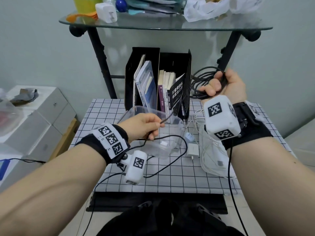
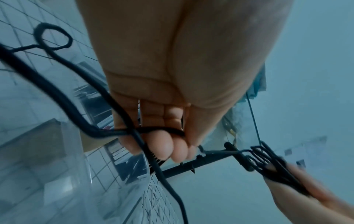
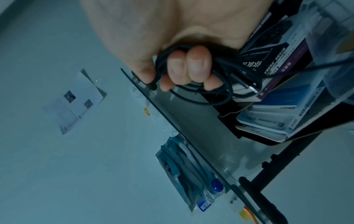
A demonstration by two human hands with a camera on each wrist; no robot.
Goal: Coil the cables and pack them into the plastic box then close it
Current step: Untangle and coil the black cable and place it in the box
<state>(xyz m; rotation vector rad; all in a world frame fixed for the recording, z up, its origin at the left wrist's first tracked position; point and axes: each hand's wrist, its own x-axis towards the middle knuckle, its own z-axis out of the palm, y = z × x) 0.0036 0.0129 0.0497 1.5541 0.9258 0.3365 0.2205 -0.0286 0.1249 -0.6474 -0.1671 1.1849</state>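
Note:
My right hand (image 1: 219,82) is raised at the right, palm up, and grips several loops of a black cable (image 1: 202,79); the right wrist view shows its fingers (image 3: 188,66) curled round the coil (image 3: 208,100). From the coil the cable runs down to my left hand (image 1: 146,126), which pinches the strand (image 1: 167,117) above the clear plastic box (image 1: 172,130). In the left wrist view the fingers (image 2: 166,145) curl over the black cable (image 2: 80,121). The loose tail (image 1: 170,160) lies on the grid cloth. A white cable (image 1: 213,155) lies tangled at the right.
Two white chargers (image 1: 193,150) lie beside the box on the checked table (image 1: 170,181). A black file holder with books (image 1: 158,82) stands behind. A glass shelf (image 1: 163,24) on black legs hangs overhead. White boxes (image 1: 34,116) sit at the left.

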